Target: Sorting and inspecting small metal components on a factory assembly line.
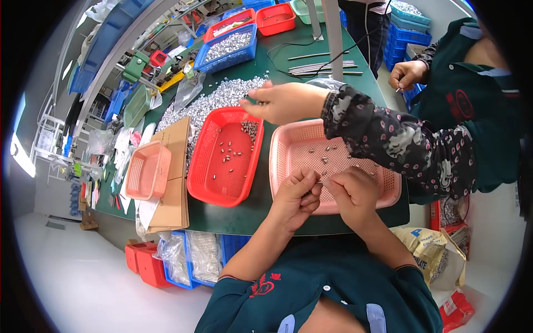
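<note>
My left hand (298, 195) and my right hand (355, 195) meet over the near side of a pink plastic basket (282, 145). Both are closed in a pinch, with a tiny silvery metal part (320, 182) between their fingertips; its exact shape is too small to make out. Several small metal pieces (325, 160) lie in the pink basket. To its left stands a red perforated basket (222, 186) with loose metal pieces and a small heap of them at its far right. A co-worker's hand (283, 103) with curled fingers reaches across above both baskets, holding small pieces.
A big pile of silvery parts (222, 95) spreads behind the red basket. Left of it, a small pink basket (145, 172) rests on cardboard (176, 194). Metal rods (322, 67) and a blue bin (229, 51) of parts lie farther back. The co-worker's patterned sleeve (400, 141) crosses from the right.
</note>
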A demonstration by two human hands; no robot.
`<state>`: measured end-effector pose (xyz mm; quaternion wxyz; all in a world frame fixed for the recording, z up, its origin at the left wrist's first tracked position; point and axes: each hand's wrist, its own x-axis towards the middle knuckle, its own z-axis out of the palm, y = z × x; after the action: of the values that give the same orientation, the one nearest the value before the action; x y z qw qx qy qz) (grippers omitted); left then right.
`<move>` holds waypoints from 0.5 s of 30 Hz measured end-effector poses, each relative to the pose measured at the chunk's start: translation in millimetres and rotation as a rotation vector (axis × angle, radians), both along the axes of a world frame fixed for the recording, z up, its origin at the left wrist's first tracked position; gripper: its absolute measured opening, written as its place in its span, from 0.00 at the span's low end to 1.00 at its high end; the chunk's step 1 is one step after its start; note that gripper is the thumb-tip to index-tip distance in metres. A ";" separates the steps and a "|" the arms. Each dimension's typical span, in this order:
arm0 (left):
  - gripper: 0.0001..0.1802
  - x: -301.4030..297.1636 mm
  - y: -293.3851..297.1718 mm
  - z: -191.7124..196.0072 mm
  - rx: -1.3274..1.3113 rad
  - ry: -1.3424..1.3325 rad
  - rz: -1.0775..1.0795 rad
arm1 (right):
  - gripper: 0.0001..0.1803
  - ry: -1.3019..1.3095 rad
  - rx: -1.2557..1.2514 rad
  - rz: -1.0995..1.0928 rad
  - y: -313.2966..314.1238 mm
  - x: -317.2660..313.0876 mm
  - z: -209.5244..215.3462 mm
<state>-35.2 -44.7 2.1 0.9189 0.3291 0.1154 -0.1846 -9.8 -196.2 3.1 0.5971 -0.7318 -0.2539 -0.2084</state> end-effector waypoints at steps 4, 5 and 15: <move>0.08 1.0 -4.0 1.8 0.053 -0.012 0.007 | 0.05 -0.052 -0.055 -0.037 -4.7 0.1 6.5; 0.08 3.6 -8.2 2.8 0.047 -0.014 -0.015 | 0.05 -0.105 -0.081 -0.045 -10.7 0.6 9.8; 0.06 -0.1 1.3 11.0 0.057 0.061 -0.037 | 0.04 0.207 0.060 0.000 -13.1 -2.1 5.0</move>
<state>-35.3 -43.5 13.1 0.9016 0.3515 0.1427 -0.2080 -11.9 -209.3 8.1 0.6416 -0.7314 -0.1846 -0.1391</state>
